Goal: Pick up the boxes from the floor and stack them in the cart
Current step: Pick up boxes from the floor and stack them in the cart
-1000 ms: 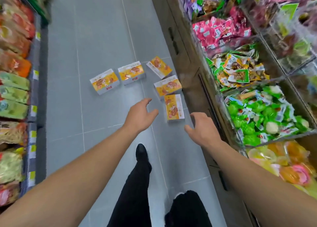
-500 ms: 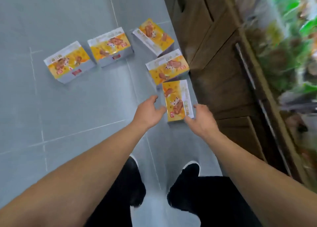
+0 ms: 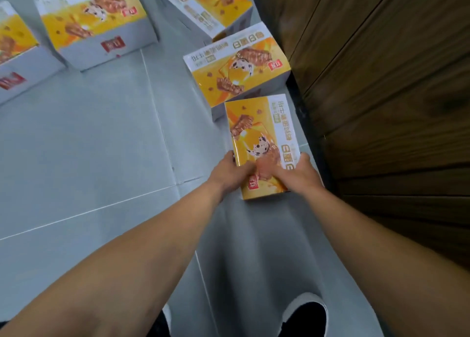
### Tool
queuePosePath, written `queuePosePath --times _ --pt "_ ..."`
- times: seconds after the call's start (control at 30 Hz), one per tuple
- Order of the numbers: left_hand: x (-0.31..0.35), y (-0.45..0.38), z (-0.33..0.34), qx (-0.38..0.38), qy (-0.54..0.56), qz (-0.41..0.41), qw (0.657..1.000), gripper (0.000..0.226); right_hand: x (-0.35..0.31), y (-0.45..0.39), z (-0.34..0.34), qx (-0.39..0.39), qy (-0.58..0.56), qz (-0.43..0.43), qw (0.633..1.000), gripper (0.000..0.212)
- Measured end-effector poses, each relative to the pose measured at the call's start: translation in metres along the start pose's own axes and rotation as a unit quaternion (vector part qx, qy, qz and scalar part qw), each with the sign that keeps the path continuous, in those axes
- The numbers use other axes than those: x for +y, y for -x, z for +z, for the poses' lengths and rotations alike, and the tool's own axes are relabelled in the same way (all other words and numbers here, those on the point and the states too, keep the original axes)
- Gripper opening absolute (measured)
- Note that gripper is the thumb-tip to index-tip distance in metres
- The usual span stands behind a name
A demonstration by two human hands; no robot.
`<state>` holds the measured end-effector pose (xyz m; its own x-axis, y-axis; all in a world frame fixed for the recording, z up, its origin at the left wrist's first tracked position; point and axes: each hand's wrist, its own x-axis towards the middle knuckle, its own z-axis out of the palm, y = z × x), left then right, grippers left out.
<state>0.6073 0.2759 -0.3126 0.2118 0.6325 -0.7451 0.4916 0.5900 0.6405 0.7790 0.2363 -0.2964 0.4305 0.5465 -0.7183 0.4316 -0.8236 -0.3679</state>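
Floor: grey tiles (image 3: 96, 146) with pale grout lines fill the view from 7 to 12 o'clock; five yellow-and-white snack boxes lie on them.
Far-left box (image 3: 12, 49): at 10 o'clock, cut by the picture's left edge, flat on the floor, a red label on its near side.
Second box (image 3: 94, 18): at 11 o'clock, just beside the far-left box, flat, printed top up, a red label on the side facing the person.
Third box (image 3: 203, 3): at 12 o'clock, turned at an angle, its top cut by the upper edge of the picture.
Fourth box (image 3: 236, 64): just past centre towards 1 o'clock, flat on the floor, its far corner close to the third box, its near edge touching or overlapping the nearest box.
Nearest box (image 3: 262, 138): at centre, long side pointing away from the person, held between both hands at its near end; whether it has left the floor I cannot tell.
Left hand (image 3: 229, 174): fingers curled round the nearest box's left edge, thumb laid over the printed top.
Right hand (image 3: 297, 174): fingers wrapped round the right edge of the same box, thumb on top, almost meeting the left thumb.
Shoes (image 3: 305, 316): at 6 o'clock, black with white soles, partly hidden under the forearms.
Wooden cabinet (image 3: 381, 82): dark brown panels from 1 to 4 o'clock, standing just beside the fourth and nearest boxes.
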Motion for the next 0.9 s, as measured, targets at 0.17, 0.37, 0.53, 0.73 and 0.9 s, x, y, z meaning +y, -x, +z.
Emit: queuePosePath --times 0.17,0.37,0.53,0.73,0.9 --pt "-0.005 0.033 0.005 -0.045 0.199 0.024 0.979 0.059 -0.018 0.039 -0.008 0.045 -0.001 -0.004 0.999 0.063" --pt "0.047 0.167 -0.053 -0.023 0.233 -0.006 0.972 0.046 -0.060 0.169 -0.049 0.028 -0.040 -0.051 0.998 0.064" --pt "0.110 0.305 -0.117 0.021 0.144 0.011 0.989 0.061 -0.100 0.307 -0.108 -0.053 -0.012 -0.069 0.996 0.038" --pt "0.189 0.451 -0.191 0.030 -0.237 0.119 0.964 0.097 -0.152 0.458 -0.189 -0.022 0.050 -0.098 0.994 0.059" --pt "0.218 0.541 -0.225 -0.010 -0.455 0.142 0.879 0.088 -0.178 0.551 -0.230 0.012 0.097 -0.185 0.978 0.069"
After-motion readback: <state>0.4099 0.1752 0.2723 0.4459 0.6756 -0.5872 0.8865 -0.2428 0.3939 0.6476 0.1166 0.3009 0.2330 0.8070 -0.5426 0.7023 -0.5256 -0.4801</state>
